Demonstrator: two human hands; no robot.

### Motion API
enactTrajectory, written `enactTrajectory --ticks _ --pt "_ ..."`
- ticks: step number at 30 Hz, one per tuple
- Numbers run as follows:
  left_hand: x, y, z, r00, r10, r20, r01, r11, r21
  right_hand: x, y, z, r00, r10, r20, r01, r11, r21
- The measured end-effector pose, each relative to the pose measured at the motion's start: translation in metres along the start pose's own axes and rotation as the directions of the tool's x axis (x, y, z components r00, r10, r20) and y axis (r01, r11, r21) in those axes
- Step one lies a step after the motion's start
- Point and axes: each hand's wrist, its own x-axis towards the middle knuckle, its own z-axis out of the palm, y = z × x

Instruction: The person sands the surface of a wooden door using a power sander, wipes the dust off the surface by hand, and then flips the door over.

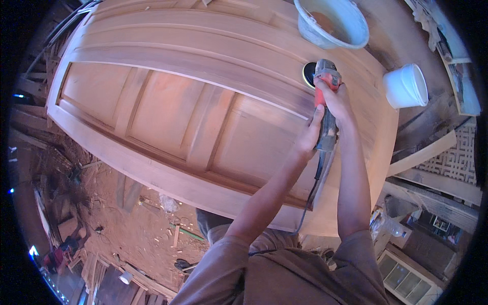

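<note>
Both my hands hold a red and black angle grinder point(327, 109) fitted with a round, yellow-edged pad that looks like a sanding disc point(308, 74). My right hand point(335, 99) wraps round the red front part near the grey head. Behind it, my left hand point(312, 133) grips the dark rear body. The disc is tilted and is at the surface of a large wooden panelled door point(173, 43); whether it touches cannot be made out. A black cord point(309, 199) runs from the grinder's back end across the door towards my body.
A pale bucket point(333, 38) with brownish contents stands at the door's far right. Beside the right end is a white tub point(405, 86). Wood scraps and shavings lie on the dirt floor point(117, 203). A plastic bottle point(395, 227) lies at right; another person point(63, 251) is at lower left.
</note>
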Motion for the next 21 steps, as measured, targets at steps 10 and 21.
enactTrajectory --ticks 10,21 --pt "-0.017 0.052 -0.021 0.999 -0.032 0.017 0.03 0.996 0.081 0.003 -0.01 0.042 0.998 0.02 -0.055 -0.023 0.998 -0.054" --pt "-0.039 0.135 -0.065 0.998 -0.057 0.016 0.055 0.994 0.09 0.001 -0.053 0.128 0.999 0.037 -0.002 -0.037 0.998 -0.043"
